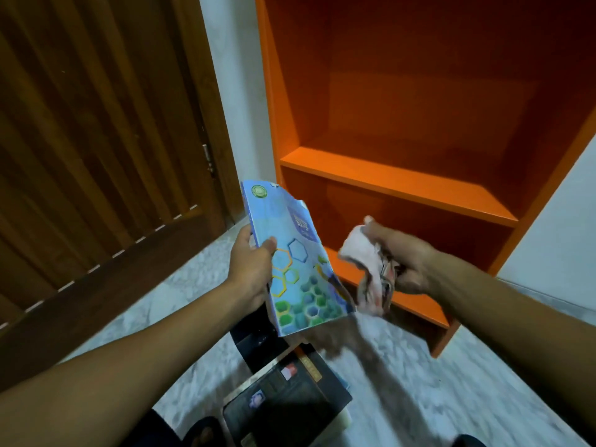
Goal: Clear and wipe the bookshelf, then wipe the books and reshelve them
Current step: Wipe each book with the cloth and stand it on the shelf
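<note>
While hands (250,269) grip book (300,262), shelves (396,182) gape.

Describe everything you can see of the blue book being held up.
The blue book is a thin softcover with a glossy-looking cover printed with hexagons, outlined above and filled green and blue below, and a round green emblem near its top corner. It is closed, held in the air and tilted, bending slightly. The left hand grips its left edge, thumb on the cover. The cloth in the right hand is by its right edge; contact is unclear. The bookshelf stands behind it.
</note>
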The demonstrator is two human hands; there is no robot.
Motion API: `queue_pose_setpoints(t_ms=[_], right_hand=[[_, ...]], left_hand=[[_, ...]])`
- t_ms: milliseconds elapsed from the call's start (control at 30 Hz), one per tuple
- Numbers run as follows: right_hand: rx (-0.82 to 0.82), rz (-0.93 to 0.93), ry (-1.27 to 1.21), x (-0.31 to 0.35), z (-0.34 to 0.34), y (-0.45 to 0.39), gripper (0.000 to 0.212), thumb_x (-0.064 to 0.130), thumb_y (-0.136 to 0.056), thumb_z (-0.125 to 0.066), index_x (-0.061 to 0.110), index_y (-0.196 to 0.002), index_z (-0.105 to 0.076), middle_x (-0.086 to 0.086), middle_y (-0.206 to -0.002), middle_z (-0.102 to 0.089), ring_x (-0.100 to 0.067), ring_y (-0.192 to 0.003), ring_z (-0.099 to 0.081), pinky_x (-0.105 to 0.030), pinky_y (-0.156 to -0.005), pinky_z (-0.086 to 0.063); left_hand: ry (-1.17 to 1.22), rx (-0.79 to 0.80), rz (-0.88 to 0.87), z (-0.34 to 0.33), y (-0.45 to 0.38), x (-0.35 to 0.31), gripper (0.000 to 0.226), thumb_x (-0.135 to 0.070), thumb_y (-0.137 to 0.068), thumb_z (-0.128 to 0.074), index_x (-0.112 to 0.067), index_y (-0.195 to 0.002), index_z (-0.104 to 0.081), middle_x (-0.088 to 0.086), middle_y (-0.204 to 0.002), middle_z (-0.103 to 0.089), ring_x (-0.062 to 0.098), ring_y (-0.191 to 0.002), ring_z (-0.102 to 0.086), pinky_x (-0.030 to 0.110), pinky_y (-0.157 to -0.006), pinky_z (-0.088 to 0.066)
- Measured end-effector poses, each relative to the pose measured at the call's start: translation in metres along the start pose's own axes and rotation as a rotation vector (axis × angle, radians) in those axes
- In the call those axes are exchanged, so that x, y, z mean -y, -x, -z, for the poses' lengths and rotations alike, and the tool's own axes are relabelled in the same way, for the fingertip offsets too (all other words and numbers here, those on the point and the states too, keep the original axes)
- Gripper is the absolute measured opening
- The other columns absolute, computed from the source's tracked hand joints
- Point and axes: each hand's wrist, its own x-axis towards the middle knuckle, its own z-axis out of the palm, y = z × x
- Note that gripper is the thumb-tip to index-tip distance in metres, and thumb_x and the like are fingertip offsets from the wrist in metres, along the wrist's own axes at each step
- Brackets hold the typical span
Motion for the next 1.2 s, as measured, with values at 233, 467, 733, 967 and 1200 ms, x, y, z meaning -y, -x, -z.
queue_pose_setpoints(t_ms=[233,467,733,967,1200], right_hand=[[-0.216,0.481,-0.064,0.026,0.020,-0.013,0.017,0.009,-0.099,-0.051,0.010,-0.113,-0.060,-0.015,-0.106,-0.072,-0.031,-0.090,-0.072,-0.048,-0.074,-0.058],[-0.188,1.179,0.604,0.021,0.006,-0.026,0.047,0.002,-0.091,-0.040,0.018,-0.133,-0.054,-0.005,-0.131,-0.060,-0.025,-0.122,-0.055,-0.048,-0.100,-0.047],[0.064,1.048,0.790,-0.053,-0.014,-0.010,0.051,0.006,-0.092,-0.037,0.012,-0.140,-0.051,0.005,-0.126,-0.062,0.010,-0.106,-0.058,-0.007,-0.087,-0.042],[0.299,0.967,1.080,-0.089,0.002,-0.002,0.058,-0.016,-0.087,-0.043,0.009,-0.139,-0.051,0.041,-0.095,-0.048,0.023,-0.077,-0.052,-0.001,-0.068,-0.036],[0.558,0.868,1.328,-0.086,0.005,0.011,0.023,0.005,-0.098,-0.046,0.024,-0.109,-0.053,0.027,-0.079,-0.053,0.014,-0.062,-0.050,-0.023,-0.059,-0.043]], left_hand=[[0.025,0.264,-0.033,0.021,-0.001,-0.012,0.034,-0.002,-0.101,-0.046,-0.012,-0.134,-0.052,0.016,-0.119,-0.069,0.023,-0.084,-0.075,0.032,-0.063,-0.060],[0.022,0.423,-0.033,0.016,-0.001,-0.013,0.035,-0.011,-0.102,-0.047,-0.021,-0.134,-0.055,0.008,-0.118,-0.073,0.032,-0.100,-0.072,0.041,-0.075,-0.061],[0.173,0.321,0.013,0.009,-0.011,-0.016,0.032,-0.017,-0.104,-0.044,-0.021,-0.135,-0.055,0.007,-0.121,-0.071,0.025,-0.095,-0.072,0.038,-0.069,-0.061],[0.163,0.128,0.065,0.033,-0.024,-0.014,0.027,-0.023,-0.106,-0.041,-0.026,-0.122,-0.062,0.003,-0.114,-0.074,0.026,-0.096,-0.072,0.046,-0.080,-0.059],[0.118,0.034,0.059,0.041,-0.025,-0.012,0.031,-0.023,-0.106,-0.041,-0.021,-0.132,-0.059,0.007,-0.117,-0.073,0.029,-0.097,-0.072,0.045,-0.075,-0.061]])
